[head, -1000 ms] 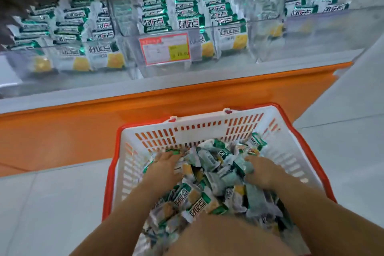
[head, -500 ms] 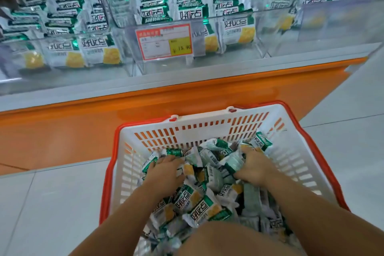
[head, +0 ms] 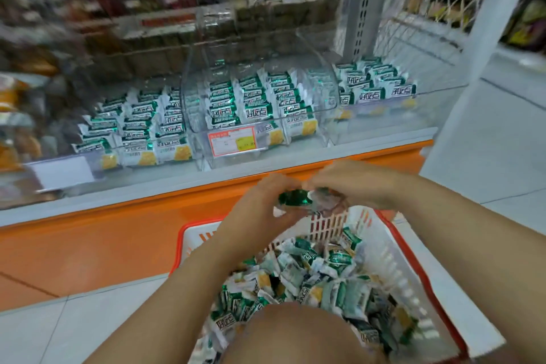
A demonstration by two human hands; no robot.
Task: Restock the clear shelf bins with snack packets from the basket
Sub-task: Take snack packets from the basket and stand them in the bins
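Observation:
A white basket with a red rim [head: 393, 248] stands on the floor, full of green and white snack packets [head: 322, 281]. My left hand [head: 260, 210] and my right hand [head: 357, 183] are raised above its far wall, cupped together round a bunch of packets [head: 298, 198] held between them. Above the orange shelf base, clear bins hold rows of the same packets: a left bin [head: 139, 127], a middle bin [head: 254, 103] with a curved lid and a red price tag [head: 232, 142], and a right bin [head: 381, 89].
The orange shelf base [head: 118, 230] runs across the view in front of the basket. A white upright post [head: 484, 35] stands at the right. Upper shelves with dark goods are blurred. My knee [head: 295, 337] covers the basket's near side. Pale floor tiles lie on both sides.
Both hands left the packet pile and rose together above the basket's far wall with a bunch of packets. The view has tilted up toward the bins.

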